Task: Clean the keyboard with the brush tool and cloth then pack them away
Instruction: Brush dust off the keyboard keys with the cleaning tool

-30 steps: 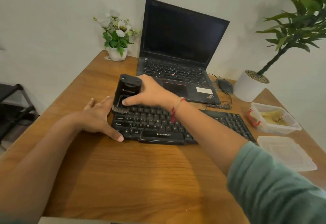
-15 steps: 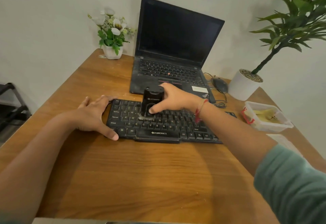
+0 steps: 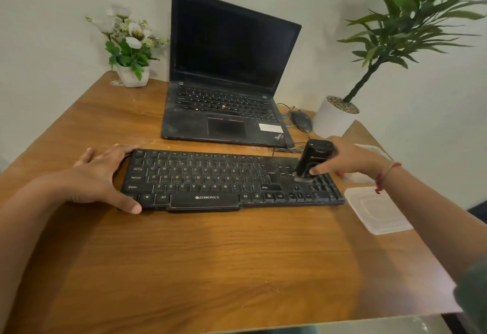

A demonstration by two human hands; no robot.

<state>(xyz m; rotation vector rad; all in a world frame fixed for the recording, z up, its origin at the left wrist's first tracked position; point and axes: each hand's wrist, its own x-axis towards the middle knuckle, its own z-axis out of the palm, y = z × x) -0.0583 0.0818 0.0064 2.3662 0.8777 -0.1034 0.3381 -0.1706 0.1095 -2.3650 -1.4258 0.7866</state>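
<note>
Keyboard [image 3: 232, 178] lies across the middle of the worktop [image 3: 210, 268], a broad stretch of wood between its front edge and the near rim. The left hand [image 3: 100, 175] lies flat and spread against its left end, thumb at the front corner. The right hand [image 3: 353, 160] grips the brush tool [image 3: 312, 160] upright, bristles on the right-end keys. A clear lid [image 3: 378, 210] sits just beside that end. Behind stands an open laptop [image 3: 226, 70].

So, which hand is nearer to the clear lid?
Right. The right hand grips the brush tool just behind the lid; the left hand touches the keyboard at its opposite end.
</note>
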